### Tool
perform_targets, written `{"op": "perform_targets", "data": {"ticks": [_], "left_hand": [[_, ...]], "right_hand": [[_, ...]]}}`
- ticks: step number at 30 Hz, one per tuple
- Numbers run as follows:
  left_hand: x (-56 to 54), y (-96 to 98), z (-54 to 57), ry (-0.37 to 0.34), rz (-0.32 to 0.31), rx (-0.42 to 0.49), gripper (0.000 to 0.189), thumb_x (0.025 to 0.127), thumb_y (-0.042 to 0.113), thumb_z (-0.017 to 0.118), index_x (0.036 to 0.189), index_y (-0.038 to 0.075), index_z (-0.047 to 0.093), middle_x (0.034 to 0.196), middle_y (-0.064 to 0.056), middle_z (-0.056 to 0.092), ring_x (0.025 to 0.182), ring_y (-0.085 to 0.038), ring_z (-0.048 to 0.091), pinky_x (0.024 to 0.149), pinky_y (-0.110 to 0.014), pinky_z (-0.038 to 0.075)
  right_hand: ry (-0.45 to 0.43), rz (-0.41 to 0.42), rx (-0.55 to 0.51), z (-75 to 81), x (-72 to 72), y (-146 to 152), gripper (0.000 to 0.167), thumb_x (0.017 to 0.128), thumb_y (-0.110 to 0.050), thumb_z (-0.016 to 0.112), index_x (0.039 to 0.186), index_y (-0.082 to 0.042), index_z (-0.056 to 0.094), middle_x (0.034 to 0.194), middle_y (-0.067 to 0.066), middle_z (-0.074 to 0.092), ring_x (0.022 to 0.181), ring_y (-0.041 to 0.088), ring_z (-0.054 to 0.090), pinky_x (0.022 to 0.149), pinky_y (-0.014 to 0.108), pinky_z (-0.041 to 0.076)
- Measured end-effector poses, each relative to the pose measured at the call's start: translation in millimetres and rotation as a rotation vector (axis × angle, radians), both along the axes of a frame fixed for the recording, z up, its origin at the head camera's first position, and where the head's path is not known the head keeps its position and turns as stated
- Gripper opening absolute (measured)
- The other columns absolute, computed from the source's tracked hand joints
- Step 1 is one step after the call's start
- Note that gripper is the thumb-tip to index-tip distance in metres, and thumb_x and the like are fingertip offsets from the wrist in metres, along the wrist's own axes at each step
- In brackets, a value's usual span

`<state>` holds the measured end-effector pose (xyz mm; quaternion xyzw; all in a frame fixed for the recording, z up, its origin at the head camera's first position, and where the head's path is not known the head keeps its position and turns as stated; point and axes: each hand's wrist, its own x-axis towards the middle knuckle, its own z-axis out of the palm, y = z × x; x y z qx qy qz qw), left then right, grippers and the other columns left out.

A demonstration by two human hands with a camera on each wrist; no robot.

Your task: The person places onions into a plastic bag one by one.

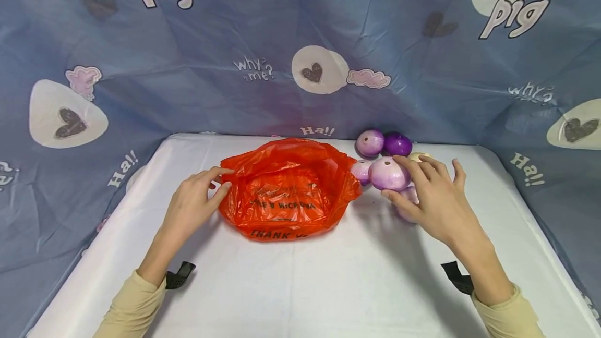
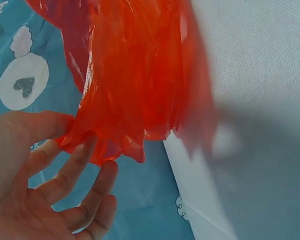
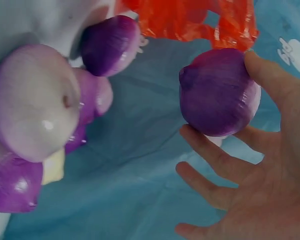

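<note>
A red plastic bag [image 1: 281,192] with black print lies on the table, its mouth spread wide and facing up. My left hand [image 1: 190,205] pinches the bag's left rim between thumb and index finger; in the left wrist view the red film [image 2: 135,75] hangs beside that hand [image 2: 55,175]. To the right of the bag, my right hand [image 1: 436,200] holds a purple onion [image 1: 388,173] between thumb and fingers, above the table. The right wrist view shows this held onion [image 3: 220,92] in the fingers, close to the bag's edge [image 3: 190,22].
Several other purple onions [image 1: 370,143] lie right of the bag, one dark purple [image 1: 397,143] and one [image 1: 409,207] partly behind the right hand. A pale yellow thing [image 1: 419,156] sits among them. The white table [image 1: 291,286] meets a blue printed cloth [image 1: 225,103] at the back.
</note>
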<state>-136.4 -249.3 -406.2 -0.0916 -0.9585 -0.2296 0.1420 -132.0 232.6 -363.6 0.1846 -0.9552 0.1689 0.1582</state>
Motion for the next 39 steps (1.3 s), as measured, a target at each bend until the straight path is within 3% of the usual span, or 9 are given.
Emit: {"op": "perform_targets", "data": {"ticks": [8, 16, 28, 39], "left_hand": [[-0.2, -0.6, 1.0, 0.004, -0.001, 0.001, 0.028, 0.104, 0.021, 0.068, 0.132, 0.020, 0.072, 0.108, -0.013, 0.080, 0.097, -0.037, 0.075, 0.078, -0.059, 0.060], [-0.3, -1.6, 2.2, 0.017, -0.014, 0.004, 0.029, 0.104, 0.020, 0.068, 0.133, 0.018, 0.072, 0.107, -0.013, 0.080, 0.096, -0.037, 0.075, 0.077, -0.059, 0.060], [1.9, -2.7, 0.9, 0.020, -0.009, -0.009, 0.028, 0.104, 0.021, 0.069, 0.132, 0.018, 0.071, 0.107, -0.013, 0.079, 0.094, -0.036, 0.075, 0.074, -0.056, 0.060], [1.1, -0.4, 1.9, 0.013, -0.006, -0.012, 0.028, 0.104, 0.021, 0.069, 0.132, 0.018, 0.072, 0.107, -0.013, 0.080, 0.095, -0.036, 0.075, 0.074, -0.056, 0.060]], "right_hand": [[0.048, 0.001, -0.010, 15.8, 8.0, -8, 0.071, 0.094, -0.050, 0.080, 0.154, -0.021, 0.056, 0.141, 0.012, 0.069, 0.147, 0.041, 0.048, 0.123, 0.083, 0.011], [0.123, 0.011, -0.007, 26.6, 16.6, -19, 0.074, 0.090, -0.049, 0.084, 0.154, -0.022, 0.057, 0.139, 0.016, 0.069, 0.145, 0.040, 0.050, 0.123, 0.083, 0.013], [0.171, 0.138, 0.053, 30.7, 21.1, -47, 0.078, 0.090, -0.053, 0.082, 0.156, -0.024, 0.053, 0.142, 0.015, 0.067, 0.148, 0.041, 0.049, 0.121, 0.084, 0.019], [0.196, 0.212, 0.054, 30.6, 17.5, -68, 0.077, 0.092, -0.055, 0.079, 0.158, -0.025, 0.052, 0.146, 0.010, 0.065, 0.150, 0.038, 0.049, 0.126, 0.081, 0.017]]}}
